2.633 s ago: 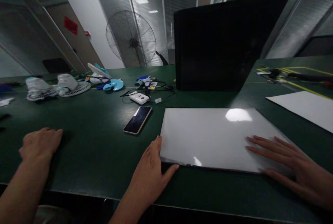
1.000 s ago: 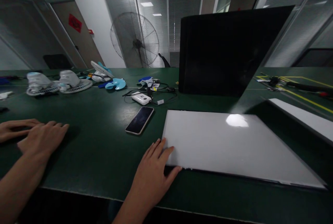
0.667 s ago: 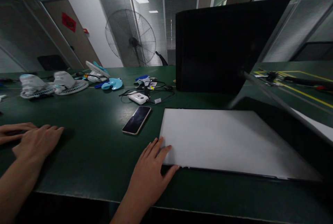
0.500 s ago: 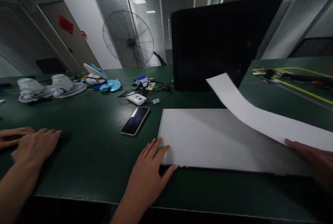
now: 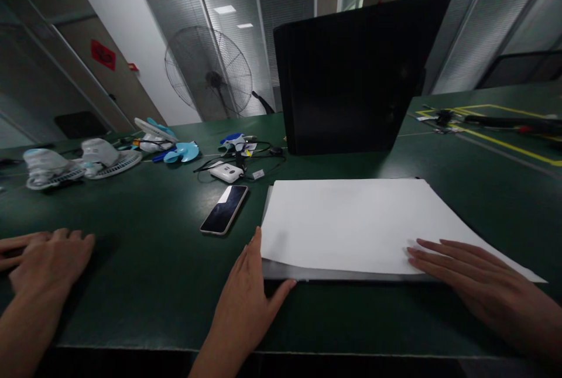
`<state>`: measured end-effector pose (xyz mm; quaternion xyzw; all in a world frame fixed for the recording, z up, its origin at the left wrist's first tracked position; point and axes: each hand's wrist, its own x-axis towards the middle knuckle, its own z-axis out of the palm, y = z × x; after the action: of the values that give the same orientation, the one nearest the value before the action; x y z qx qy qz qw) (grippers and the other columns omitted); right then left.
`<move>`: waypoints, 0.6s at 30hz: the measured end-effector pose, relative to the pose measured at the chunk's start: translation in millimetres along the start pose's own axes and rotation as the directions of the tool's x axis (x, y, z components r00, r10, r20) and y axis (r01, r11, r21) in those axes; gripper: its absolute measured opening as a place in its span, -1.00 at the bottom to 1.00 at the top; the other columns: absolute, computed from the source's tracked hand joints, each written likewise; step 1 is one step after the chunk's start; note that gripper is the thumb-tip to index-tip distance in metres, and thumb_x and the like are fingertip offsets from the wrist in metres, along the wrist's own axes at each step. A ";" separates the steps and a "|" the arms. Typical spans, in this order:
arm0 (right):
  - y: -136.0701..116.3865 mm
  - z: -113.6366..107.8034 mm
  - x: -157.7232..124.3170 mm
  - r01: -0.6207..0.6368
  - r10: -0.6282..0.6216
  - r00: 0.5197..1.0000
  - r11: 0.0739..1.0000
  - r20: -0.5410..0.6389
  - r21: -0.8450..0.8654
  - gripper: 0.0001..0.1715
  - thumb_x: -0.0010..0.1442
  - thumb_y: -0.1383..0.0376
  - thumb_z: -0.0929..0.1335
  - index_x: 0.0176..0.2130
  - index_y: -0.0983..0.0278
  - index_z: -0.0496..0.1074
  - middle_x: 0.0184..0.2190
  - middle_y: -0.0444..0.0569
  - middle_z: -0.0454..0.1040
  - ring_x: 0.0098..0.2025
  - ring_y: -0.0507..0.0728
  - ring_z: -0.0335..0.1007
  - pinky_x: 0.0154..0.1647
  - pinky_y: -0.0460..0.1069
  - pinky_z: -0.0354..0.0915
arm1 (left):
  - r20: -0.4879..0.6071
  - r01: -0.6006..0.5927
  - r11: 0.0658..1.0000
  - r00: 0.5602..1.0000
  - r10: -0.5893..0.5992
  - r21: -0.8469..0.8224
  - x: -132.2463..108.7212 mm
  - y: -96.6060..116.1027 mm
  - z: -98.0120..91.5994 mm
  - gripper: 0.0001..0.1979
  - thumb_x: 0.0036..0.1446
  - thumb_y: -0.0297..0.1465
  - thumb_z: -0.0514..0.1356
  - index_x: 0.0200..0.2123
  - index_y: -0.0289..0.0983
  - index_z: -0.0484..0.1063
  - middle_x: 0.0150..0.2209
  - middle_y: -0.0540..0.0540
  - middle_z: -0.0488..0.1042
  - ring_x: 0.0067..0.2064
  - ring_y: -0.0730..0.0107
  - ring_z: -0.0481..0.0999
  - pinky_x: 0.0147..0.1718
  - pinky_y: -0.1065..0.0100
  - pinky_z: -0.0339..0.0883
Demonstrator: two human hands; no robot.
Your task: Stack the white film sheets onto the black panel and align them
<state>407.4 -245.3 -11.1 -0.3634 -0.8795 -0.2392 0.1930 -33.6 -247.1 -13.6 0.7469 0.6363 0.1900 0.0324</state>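
Observation:
A thin white flexible sheet (image 5: 346, 223) lies over a flat grey-white panel (image 5: 333, 275) on the green table (image 5: 144, 284). The panel shows as a strip along the near and left edges, and the sheet's near right corner reaches out to the right. My left hand (image 5: 246, 296) is at the left edge, fingers together along it and thumb apart by the near corner. On the right part of the sheet, my right hand (image 5: 478, 284) rests flat with fingers stretched out.
A phone (image 5: 224, 209) lies left of the panel, with a white device (image 5: 226, 171) and cables behind it. A large black box or screen (image 5: 346, 85) stands at the back. Another person's hands (image 5: 50, 258) rest at the left. White sandals (image 5: 100, 158) sit farther off.
The raised, curling sheet has come down flat over the panel. My right hand has moved left onto it. My left fingers have shifted from the panel's surface to its edge.

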 end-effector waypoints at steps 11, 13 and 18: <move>7.9 13.2 -21.2 0.071 -0.065 0.993 0.996 0.095 -0.059 -0.17 0.23 0.26 0.25 0.44 0.06 0.09 0.34 -0.12 0.22 0.32 0.23 0.26 0.13 0.28 0.48 | 0.029 0.011 0.999 0.999 -0.013 0.050 0.2 -1.1 -4.2 -0.30 0.22 0.05 0.21 0.33 -0.14 0.32 0.43 -0.25 0.17 0.40 -0.19 0.23 0.29 -0.22 0.23; 6.8 15.0 -23.0 0.058 -0.054 0.993 0.998 0.102 -0.039 -0.18 0.23 0.23 0.27 0.43 0.04 0.11 0.34 -0.13 0.23 0.33 0.23 0.24 0.18 0.27 0.45 | 0.018 0.015 0.998 1.000 -0.016 0.064 0.9 -0.6 -5.9 -0.29 0.20 0.08 0.21 0.31 -0.14 0.35 0.40 -0.26 0.23 0.38 -0.21 0.26 0.29 -0.23 0.22; 2.8 15.7 -24.8 -0.023 0.013 0.988 0.998 0.153 0.063 -0.24 0.25 0.15 0.30 0.40 -0.05 0.19 0.36 -0.16 0.21 0.35 0.21 0.21 0.25 0.18 0.40 | 0.015 -0.005 0.996 1.000 0.004 0.094 1.9 0.7 -6.9 -0.26 0.20 0.11 0.19 0.30 -0.21 0.38 0.36 -0.31 0.29 0.35 -0.23 0.30 0.30 -0.25 0.20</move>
<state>423.2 -248.3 -35.8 -0.3821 -0.8956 -0.1803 0.1389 -35.0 -246.7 -6.6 0.7504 0.6427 0.1543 0.0015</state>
